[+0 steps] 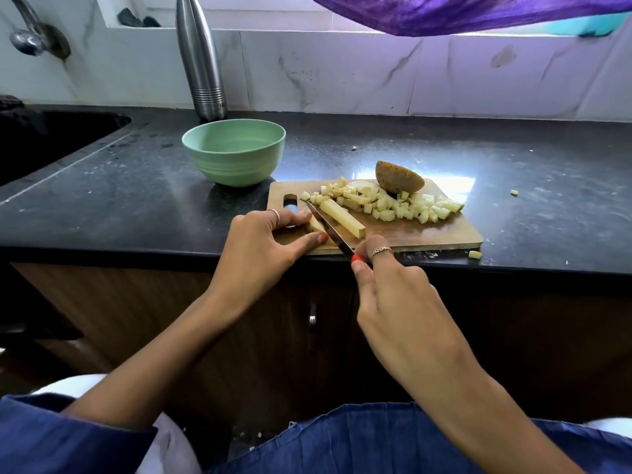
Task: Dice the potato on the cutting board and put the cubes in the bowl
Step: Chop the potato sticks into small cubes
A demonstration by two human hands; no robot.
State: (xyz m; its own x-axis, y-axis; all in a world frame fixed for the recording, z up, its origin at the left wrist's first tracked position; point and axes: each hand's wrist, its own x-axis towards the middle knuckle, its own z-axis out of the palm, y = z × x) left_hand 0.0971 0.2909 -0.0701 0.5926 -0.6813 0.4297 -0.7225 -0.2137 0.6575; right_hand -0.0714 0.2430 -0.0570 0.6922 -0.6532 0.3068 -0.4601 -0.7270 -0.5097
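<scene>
Potato cubes (393, 205) heap on board (427, 234); bowl (234, 150) cubeless.

black speckled countertop (513, 172), white marble-look tile wall (342, 70), dark sink (51, 138) at left, wooden cabinet fronts (119, 302) below, bright window (273, 8) above, purple cloth (478, 12) hanging across it

A steel bottle (201, 59) stands against the marble backsplash (342, 73), a sink (41, 142) sunk into the black counter (513, 186).

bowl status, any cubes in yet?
Empty: the green bowl shows only bare interior, while the potato cubes lie piled on the cutting board.
</scene>
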